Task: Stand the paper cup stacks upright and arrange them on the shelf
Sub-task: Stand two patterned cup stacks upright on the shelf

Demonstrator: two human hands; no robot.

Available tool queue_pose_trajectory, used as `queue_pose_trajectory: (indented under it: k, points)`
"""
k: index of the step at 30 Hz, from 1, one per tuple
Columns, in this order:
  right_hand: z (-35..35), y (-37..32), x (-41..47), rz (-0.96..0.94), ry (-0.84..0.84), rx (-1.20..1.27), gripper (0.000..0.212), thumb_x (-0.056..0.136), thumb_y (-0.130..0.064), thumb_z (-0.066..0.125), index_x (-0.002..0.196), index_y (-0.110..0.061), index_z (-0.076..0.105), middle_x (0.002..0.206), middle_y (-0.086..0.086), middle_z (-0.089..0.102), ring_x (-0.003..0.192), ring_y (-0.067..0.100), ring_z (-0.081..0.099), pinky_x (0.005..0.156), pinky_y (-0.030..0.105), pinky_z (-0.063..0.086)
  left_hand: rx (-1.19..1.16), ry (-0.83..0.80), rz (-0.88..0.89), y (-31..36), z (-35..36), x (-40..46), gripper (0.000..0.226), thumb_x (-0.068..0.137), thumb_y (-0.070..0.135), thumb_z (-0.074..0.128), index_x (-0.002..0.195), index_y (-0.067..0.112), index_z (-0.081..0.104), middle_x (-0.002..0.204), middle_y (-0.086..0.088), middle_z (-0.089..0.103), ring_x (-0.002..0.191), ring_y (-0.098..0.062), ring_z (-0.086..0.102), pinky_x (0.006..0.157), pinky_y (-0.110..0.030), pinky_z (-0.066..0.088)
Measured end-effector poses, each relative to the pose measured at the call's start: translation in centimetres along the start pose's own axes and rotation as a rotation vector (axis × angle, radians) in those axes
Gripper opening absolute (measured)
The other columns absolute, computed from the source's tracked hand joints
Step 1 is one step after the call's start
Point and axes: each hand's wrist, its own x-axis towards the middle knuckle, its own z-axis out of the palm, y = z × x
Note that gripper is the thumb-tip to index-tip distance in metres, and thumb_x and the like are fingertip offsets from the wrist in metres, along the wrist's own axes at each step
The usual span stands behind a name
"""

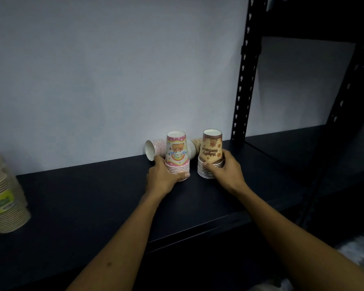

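A pink paper cup stack (176, 151) stands mouth-down on the dark shelf (97, 196), and my left hand (163, 178) grips its lower rims. Beside it on the right a brown cup stack (211, 150) also stands mouth-down, held low by my right hand (226, 170). Behind them, against the wall, another pink stack (155, 149) lies on its side with its open mouth facing left. A white-rimmed stack (191, 148) and a brown one (197, 143) lie partly hidden behind the two standing stacks.
A tall stack of white and green paper bowls or cups (3, 198) stands at the shelf's left end. A black perforated upright (245, 72) rises behind and to the right of the cups. Another shelf unit (315, 148) adjoins on the right.
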Motion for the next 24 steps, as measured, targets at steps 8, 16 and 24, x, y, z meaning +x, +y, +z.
queue_pose_trajectory:
  k: [8, 16, 24]
  points:
    - [-0.39, -0.32, -0.23, -0.01, -0.126, 0.092, 0.065, 0.078, -0.021, 0.077, 0.134, -0.021, 0.044, 0.117, -0.01, 0.058, 0.1, 0.0, 0.056, 0.08, 0.012, 0.043, -0.124, 0.008, 0.131, -0.77, -0.1, 0.16, 0.058, 0.064, 0.03, 0.086, 0.114, 0.013, 0.063, 0.118, 0.001, 0.064, 0.096, -0.007, 0.058, 0.079, -0.021, 0.045]
    - [-0.56, 0.46, 0.29, -0.034, -0.168, 0.121, 0.073, 0.072, -0.018, 0.081, 0.134, -0.023, 0.044, 0.124, -0.008, 0.058, 0.113, 0.01, 0.055, 0.097, 0.029, 0.045, -0.242, -0.056, 0.16, -0.96, 0.14, 0.35, 0.059, 0.068, 0.018, 0.085, 0.121, 0.013, 0.062, 0.115, 0.0, 0.069, 0.098, -0.007, 0.065, 0.085, -0.02, 0.05]
    - [-0.65, 0.24, 0.14, -0.019, -0.155, 0.134, 0.072, 0.07, -0.015, 0.082, 0.132, -0.022, 0.046, 0.118, -0.01, 0.059, 0.112, 0.009, 0.056, 0.096, 0.027, 0.045, -0.281, -0.054, 0.158, -0.98, 0.14, 0.17, 0.057, 0.069, 0.017, 0.084, 0.121, 0.012, 0.062, 0.112, 0.001, 0.068, 0.095, -0.007, 0.064, 0.08, -0.014, 0.048]
